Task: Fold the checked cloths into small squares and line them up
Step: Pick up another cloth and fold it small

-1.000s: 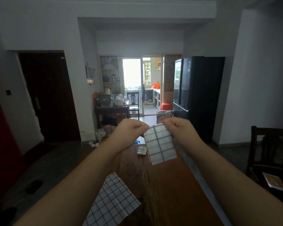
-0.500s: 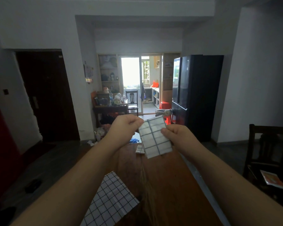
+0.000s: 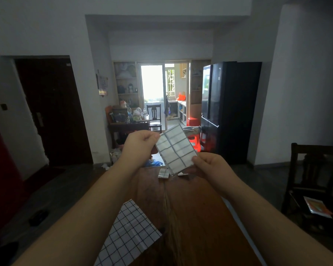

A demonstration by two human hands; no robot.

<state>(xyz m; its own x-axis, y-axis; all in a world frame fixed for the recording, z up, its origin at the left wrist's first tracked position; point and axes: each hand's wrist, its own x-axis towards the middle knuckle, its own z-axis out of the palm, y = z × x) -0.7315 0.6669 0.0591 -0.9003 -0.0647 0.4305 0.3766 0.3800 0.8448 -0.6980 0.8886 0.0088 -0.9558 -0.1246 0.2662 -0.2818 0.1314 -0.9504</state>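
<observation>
A folded white cloth with grey checks point(image 3: 176, 149) is held up in the air above the wooden table point(image 3: 196, 214). My left hand point(image 3: 137, 145) pinches its upper left corner. My right hand point(image 3: 212, 165) pinches its lower right corner. The cloth is tilted, its long side running from upper right to lower left. A small folded checked square point(image 3: 164, 173) lies on the far end of the table, and a second small folded piece point(image 3: 182, 173) peeks out beside it, partly hidden by the held cloth. A larger checked cloth point(image 3: 129, 235) lies unfolded at the table's near left edge.
A dark wooden chair point(image 3: 315, 181) with a packet on its seat stands to the right. A black fridge point(image 3: 231, 110) is behind the table on the right, a red stool point(image 3: 193, 140) beside it. A cluttered side table point(image 3: 128, 121) stands at the back.
My right hand has slid from the cloth's top edge down to its lower right corner. The cloth has risen and tilted. My left hand keeps its pinch.
</observation>
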